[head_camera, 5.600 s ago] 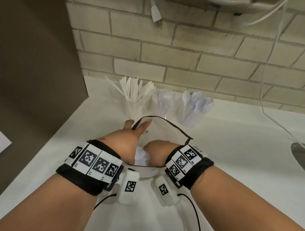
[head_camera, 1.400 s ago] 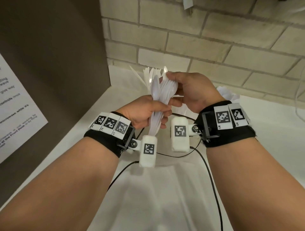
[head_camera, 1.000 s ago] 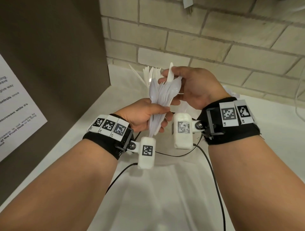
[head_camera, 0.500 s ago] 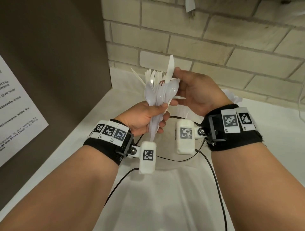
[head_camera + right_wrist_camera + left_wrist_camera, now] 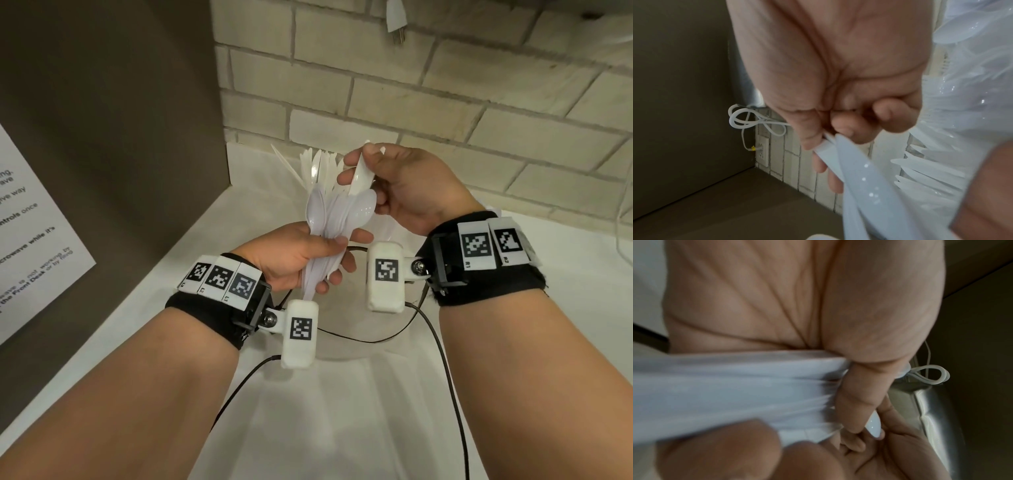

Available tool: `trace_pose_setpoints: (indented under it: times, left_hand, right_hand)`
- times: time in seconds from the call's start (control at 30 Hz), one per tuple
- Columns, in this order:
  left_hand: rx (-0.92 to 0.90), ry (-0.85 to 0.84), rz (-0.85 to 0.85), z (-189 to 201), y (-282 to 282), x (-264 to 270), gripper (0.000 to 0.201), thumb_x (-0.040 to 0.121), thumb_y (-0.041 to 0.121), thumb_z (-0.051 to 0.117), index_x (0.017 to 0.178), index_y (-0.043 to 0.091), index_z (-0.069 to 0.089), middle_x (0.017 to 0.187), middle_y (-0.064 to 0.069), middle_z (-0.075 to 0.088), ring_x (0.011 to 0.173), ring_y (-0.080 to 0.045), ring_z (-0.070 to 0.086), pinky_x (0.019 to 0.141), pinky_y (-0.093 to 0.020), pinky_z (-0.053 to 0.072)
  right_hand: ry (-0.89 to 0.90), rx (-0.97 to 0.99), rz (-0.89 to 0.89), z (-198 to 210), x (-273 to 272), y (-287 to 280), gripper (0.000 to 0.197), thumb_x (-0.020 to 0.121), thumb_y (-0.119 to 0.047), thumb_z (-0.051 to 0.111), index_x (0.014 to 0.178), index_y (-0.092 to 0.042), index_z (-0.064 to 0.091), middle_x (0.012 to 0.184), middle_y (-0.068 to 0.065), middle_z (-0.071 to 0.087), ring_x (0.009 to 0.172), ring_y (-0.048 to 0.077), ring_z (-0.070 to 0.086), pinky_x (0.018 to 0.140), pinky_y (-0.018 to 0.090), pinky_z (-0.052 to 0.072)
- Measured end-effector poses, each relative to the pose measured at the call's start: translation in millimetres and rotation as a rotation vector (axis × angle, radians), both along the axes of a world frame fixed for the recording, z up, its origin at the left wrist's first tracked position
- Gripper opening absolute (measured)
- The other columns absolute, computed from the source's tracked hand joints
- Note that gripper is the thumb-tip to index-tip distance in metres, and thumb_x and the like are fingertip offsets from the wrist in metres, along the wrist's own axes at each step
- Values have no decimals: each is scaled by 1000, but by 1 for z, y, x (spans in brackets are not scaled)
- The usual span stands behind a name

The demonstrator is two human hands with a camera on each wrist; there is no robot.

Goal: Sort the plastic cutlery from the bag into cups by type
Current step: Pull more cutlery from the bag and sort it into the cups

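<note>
My left hand (image 5: pixel 325 255) grips a bundle of white plastic cutlery (image 5: pixel 329 219) by the handles, spoon bowls pointing up. The left wrist view shows the bundle's handles (image 5: pixel 735 394) under my thumb. My right hand (image 5: pixel 359 164) pinches one white knife (image 5: pixel 361 176) that stands up out of the bundle; its blade (image 5: pixel 855 162) shows close in the right wrist view. Behind the bundle stands the cup of knives (image 5: pixel 308 164). The other cups are mostly hidden by my right hand. The clear bag (image 5: pixel 342 377) lies on the white counter below my wrists.
A brown cabinet side (image 5: pixel 120 120) with a paper notice (image 5: pixel 34 240) closes the left. A brick wall (image 5: pixel 445 102) runs behind, with a hanging plug (image 5: pixel 395 20). A wall outlet (image 5: pixel 762 151) and a coiled white cord (image 5: pixel 744 120) sit in the corner.
Both hands have come up out of the bag with the bundle. In the last second my right hand has closed its fingers round the single knife that stuck up above the spoons.
</note>
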State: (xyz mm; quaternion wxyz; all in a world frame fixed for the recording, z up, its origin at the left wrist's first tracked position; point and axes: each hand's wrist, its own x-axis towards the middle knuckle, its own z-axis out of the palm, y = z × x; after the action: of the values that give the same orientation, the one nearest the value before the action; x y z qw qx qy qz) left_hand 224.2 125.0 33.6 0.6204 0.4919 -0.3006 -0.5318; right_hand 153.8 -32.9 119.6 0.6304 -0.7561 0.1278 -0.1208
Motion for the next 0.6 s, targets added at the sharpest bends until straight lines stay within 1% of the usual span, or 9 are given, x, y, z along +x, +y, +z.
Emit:
trace_pose_setpoints:
  times: [0.07, 0.13, 0.23, 0.3, 0.37, 0.43, 0.47, 0.53, 0.6]
  left_hand:
    - [-5, 0, 22, -2, 0, 1, 30, 88, 22, 55, 115, 17, 67, 80, -9, 61, 63, -21, 52, 53, -28, 41]
    - [8, -44, 45, -3, 0, 1, 27, 88, 24, 56, 112, 18, 69, 81, -10, 63, 62, -21, 55, 53, -28, 42]
    - [78, -93, 70, -5, 1, 3, 16, 94, 19, 56, 100, 21, 71, 85, -12, 67, 56, -19, 52, 52, -27, 41]
    - [161, -120, 108, -6, 3, 5, 16, 96, 16, 53, 99, 19, 69, 76, -8, 65, 52, -15, 47, 50, -26, 38]
    - [233, -144, 166, -8, 5, 7, 15, 97, 15, 52, 103, 13, 65, 65, -3, 57, 50, -12, 43, 49, -25, 37]
    - [262, -104, 247, -9, 6, 10, 15, 97, 16, 51, 103, 9, 64, 62, -1, 49, 49, -11, 42, 49, -25, 37]
    - [259, -61, 284, -9, 6, 12, 15, 97, 16, 51, 100, 9, 63, 62, -1, 47, 49, -11, 42, 50, -26, 37]
    - [226, 46, 331, -8, 6, 14, 13, 96, 19, 52, 94, 10, 62, 61, -1, 45, 48, -11, 41, 51, -26, 36]
    - [189, 128, 356, -5, 8, 16, 13, 96, 19, 53, 92, 11, 61, 60, 0, 45, 48, -11, 40, 50, -25, 37]
  right_hand:
    - [-6, -6, -11, 1, 1, 0, 28, 100, -28, 47, 88, -15, 68, 86, 5, 75, 46, 11, 37, 56, 27, 32]
    - [-15, -43, -60, 3, 4, 2, 28, 101, -26, 45, 87, -13, 66, 85, 7, 74, 44, 10, 37, 55, 27, 34]
    - [-66, -151, -198, 18, 9, 1, 29, 102, -26, 42, 92, -12, 64, 82, 5, 73, 41, 3, 47, 50, 24, 36]
    - [-143, -203, -327, 35, 13, -4, 28, 102, -29, 41, 97, -13, 63, 83, 1, 73, 46, -2, 56, 49, 20, 40]
    - [-284, -207, -439, 53, 21, -10, 25, 102, -29, 41, 92, -19, 62, 82, -1, 73, 52, -2, 58, 51, 17, 42]
    - [-422, -246, -495, 62, 37, -12, 23, 101, -27, 41, 87, -23, 59, 82, 0, 73, 54, 0, 56, 55, 20, 44]
    - [-450, -286, -503, 60, 46, -12, 22, 101, -27, 41, 86, -25, 57, 83, -1, 73, 56, 1, 58, 57, 22, 47]
    - [-424, -381, -492, 47, 65, -11, 21, 101, -28, 41, 86, -28, 57, 85, -6, 72, 61, 5, 59, 60, 25, 51]
    - [-382, -434, -458, 23, 82, -11, 22, 100, -29, 42, 84, -30, 57, 83, -9, 71, 58, 8, 58, 60, 30, 52]
